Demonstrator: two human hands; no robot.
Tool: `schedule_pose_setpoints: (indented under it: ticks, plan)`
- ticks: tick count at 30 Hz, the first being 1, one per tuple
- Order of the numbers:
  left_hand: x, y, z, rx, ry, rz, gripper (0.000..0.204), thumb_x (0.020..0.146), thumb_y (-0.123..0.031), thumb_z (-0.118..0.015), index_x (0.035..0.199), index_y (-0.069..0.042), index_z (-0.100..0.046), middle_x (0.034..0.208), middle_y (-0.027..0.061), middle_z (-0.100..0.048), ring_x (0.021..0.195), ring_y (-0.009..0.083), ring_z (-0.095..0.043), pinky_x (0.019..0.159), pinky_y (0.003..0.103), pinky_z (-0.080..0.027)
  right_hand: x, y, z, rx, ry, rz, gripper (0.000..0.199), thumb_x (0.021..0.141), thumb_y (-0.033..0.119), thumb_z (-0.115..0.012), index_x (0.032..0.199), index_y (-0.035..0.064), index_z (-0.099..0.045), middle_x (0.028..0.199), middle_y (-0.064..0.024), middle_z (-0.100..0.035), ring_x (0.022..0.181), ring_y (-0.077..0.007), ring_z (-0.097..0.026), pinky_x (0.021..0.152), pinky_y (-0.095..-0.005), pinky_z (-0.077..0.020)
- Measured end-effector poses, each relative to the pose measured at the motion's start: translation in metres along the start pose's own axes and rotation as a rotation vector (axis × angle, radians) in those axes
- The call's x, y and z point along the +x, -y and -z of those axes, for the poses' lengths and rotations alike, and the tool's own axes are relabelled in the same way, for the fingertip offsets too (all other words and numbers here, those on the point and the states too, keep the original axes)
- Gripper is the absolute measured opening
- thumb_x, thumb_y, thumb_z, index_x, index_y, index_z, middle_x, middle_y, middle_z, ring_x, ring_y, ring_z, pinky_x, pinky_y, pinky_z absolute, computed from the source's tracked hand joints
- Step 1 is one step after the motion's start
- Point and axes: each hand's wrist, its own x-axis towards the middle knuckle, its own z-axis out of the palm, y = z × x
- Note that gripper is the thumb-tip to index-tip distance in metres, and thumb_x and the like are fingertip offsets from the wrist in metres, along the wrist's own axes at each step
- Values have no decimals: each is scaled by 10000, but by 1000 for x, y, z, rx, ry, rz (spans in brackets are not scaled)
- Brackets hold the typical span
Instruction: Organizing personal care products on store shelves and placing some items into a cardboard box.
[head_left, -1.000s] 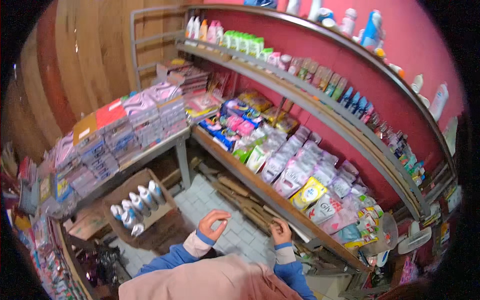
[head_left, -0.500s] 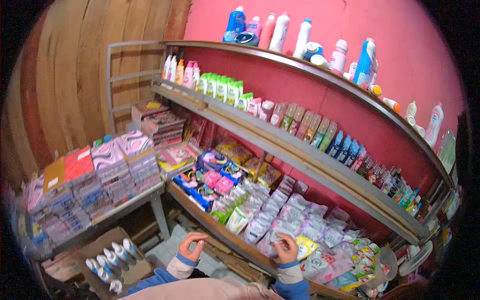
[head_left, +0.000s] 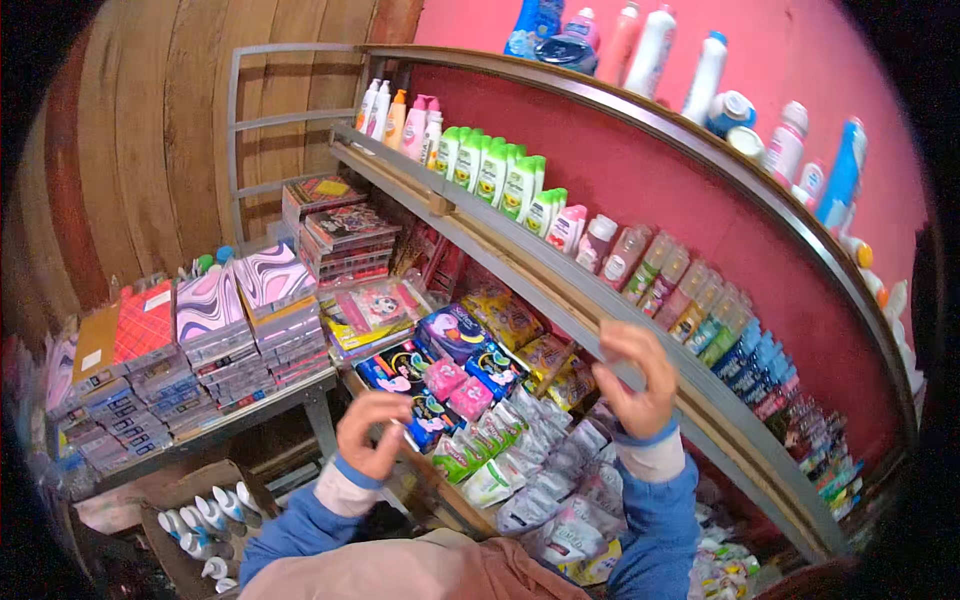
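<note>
My left hand is raised in front of the low shelf, fingers curved and thumb apart, with nothing in it. Behind it lie dark blue packets and small pink packets. My right hand is lifted higher, in front of the middle shelf's edge, its fingers bent, apart and holding nothing. Silvery-white packets fill the low shelf between my forearms. Green-and-white packets lie closer to my left hand. Neither hand appears to touch any goods.
Green-capped white bottles and clear spray bottles line the middle shelf. Taller bottles stand on the top shelf. Stacked notebooks cover a table at left. Below it, a cardboard box holds white bottles.
Both hands have risen, the right one farther, up and to the right. My view has turned, so the shelves sit differently and the left-hand goods look closer.
</note>
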Motion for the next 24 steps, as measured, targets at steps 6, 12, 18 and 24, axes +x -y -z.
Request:
schedule_pose_setpoints:
  ticks: [6, 12, 18, 24]
  plan:
    - [60, 41, 17, -99, -3, -25, 203, 902, -189, -520, 1005, -16, -536, 1028, 166, -536, 843, 218, -570, 747, 335, -500, 177, -46, -48, -387, -198, 394, 425, 697, 88, -697, 1109, 106, -595, 1173, -123, -556, 1075, -303, -539, 919, -386, -441]
    - [65, 129, 56, -42, -59, 11, 184, 893, -171, -516, 982, -11, -537, 996, 176, -541, 786, 221, -576, 719, 334, -494, 332, -122, -30, -1061, -208, 420, 530, 673, 25, -647, 1169, 169, -529, 1173, -57, -543, 1046, -279, -528, 855, -380, -485]
    - [67, 211, 96, -235, -278, 281, 162, 844, -84, -532, 972, 12, -557, 963, 164, -568, 805, 210, -584, 732, 321, -489, 411, -164, -42, -1186, 41, 196, 617, 645, -1, -672, 1213, 170, -500, 1179, -63, -545, 1055, -296, -546, 849, -396, -488]
    - [96, 253, 98, -281, -167, 282, 144, 866, -84, -542, 973, 12, -544, 983, 164, -554, 790, 184, -585, 732, 302, -489, 427, -172, -61, -1339, 242, 54, 822, 559, -13, -751, 1291, 164, -422, 1228, -80, -521, 1103, -307, -529, 869, -393, -484]
